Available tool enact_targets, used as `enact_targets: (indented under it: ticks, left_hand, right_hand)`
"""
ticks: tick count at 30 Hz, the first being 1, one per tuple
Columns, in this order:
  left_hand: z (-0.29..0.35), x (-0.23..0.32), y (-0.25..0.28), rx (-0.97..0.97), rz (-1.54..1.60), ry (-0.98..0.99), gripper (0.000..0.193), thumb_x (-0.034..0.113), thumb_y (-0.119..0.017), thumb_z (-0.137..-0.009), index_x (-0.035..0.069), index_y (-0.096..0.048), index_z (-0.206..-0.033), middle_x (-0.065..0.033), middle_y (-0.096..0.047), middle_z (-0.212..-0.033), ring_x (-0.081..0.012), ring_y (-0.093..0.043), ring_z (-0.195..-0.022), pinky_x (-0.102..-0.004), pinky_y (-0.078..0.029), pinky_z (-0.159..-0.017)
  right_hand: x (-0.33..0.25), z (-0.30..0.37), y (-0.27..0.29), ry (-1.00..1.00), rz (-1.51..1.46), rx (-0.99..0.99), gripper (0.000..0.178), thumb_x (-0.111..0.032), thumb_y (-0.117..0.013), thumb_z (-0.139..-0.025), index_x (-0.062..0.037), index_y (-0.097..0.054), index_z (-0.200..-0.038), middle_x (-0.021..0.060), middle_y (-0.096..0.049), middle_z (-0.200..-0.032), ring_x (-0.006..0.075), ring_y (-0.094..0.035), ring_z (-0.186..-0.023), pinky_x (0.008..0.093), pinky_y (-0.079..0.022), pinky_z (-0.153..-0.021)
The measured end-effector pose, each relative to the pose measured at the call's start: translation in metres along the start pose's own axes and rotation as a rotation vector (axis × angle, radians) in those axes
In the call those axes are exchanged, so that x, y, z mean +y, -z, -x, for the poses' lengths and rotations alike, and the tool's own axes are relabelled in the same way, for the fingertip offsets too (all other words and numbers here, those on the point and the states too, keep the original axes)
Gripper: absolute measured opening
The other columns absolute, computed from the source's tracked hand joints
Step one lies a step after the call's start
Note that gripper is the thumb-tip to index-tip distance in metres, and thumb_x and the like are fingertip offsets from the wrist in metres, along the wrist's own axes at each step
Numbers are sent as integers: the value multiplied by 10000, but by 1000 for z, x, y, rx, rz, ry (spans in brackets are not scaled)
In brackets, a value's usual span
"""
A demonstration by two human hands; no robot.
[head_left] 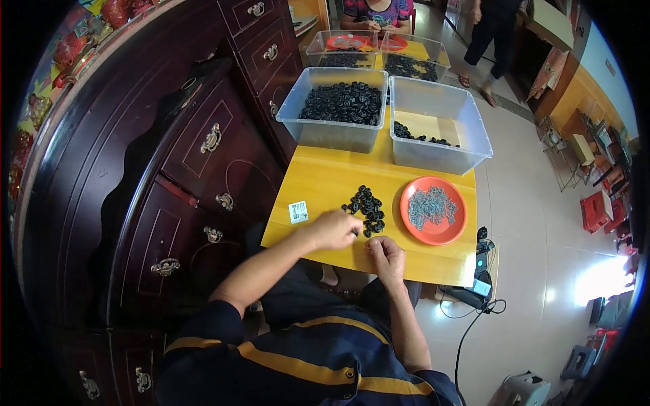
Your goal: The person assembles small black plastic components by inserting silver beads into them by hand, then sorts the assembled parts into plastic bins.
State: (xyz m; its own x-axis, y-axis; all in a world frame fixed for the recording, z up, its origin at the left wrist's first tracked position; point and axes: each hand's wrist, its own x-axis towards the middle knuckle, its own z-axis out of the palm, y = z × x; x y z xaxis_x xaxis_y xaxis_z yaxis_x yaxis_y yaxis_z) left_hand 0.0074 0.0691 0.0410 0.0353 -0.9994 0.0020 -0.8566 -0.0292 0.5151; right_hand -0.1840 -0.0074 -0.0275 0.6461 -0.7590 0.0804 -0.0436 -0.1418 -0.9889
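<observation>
My left hand (332,230) is closed over the yellow table, fingertips pinching what looks like a small black oval piece, mostly hidden. Close to it, my right hand (388,260) is held over the table's near edge, thumb and fingers pressed together. Whatever it grips is too small to make out. Just beyond both hands lies a loose pile of small black oval pieces (366,205). To the right sits a round orange-red plate (457,230) heaped with small thin grey metal pieces (430,207).
Farther back stand a clear bin (332,137) full of black pieces and another bin (433,154) holding fewer. A white label (298,212) lies at the left. Dark wooden drawers (196,162) flank the table. Opposite, a person (379,17) sits; another stands farther right.
</observation>
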Motion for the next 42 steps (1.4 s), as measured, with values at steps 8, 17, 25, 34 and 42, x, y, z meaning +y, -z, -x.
enact_targets:
  ticks: [8,17,25,34,42]
  left_hand:
    - [-57,-22,113,922,123,42,197,54,-591,-871,35,-671,-1051,-149,-698,-938,-291,-697,-795,-376,-560,-732]
    - [-15,-25,4,411,173,85,185,87,-622,-855,44,-691,-1021,-146,-693,-869,-293,-684,-752,-385,-540,-686]
    - [-16,5,-45,315,32,-36,237,108,-634,-852,123,-697,-1080,-85,-652,-973,-305,-664,-884,-434,-543,-742]
    - [-15,-4,-40,334,-94,33,240,132,-624,-862,98,-692,-1090,-84,-658,-961,-305,-663,-875,-418,-543,-768]
    - [-9,5,-49,358,4,-30,201,144,-639,-864,91,-696,-1050,-89,-652,-954,-303,-668,-858,-427,-547,-740]
  right_hand:
    - [5,0,-3,44,10,46,213,-183,-634,-959,11,-689,-891,25,-636,-649,78,-575,-609,261,-471,-585]
    - [7,-2,-3,42,-2,54,192,-165,-626,-956,2,-688,-883,32,-636,-641,84,-581,-583,266,-469,-565]
    - [9,1,-4,100,-4,59,148,-130,-629,-943,-5,-687,-888,35,-628,-646,82,-582,-583,257,-467,-566]
    - [6,4,0,89,31,1,160,-125,-614,-960,11,-690,-920,49,-672,-737,89,-612,-662,255,-492,-630]
    - [8,6,2,65,-120,51,171,-132,-596,-981,0,-686,-919,29,-684,-769,69,-582,-658,242,-474,-625]
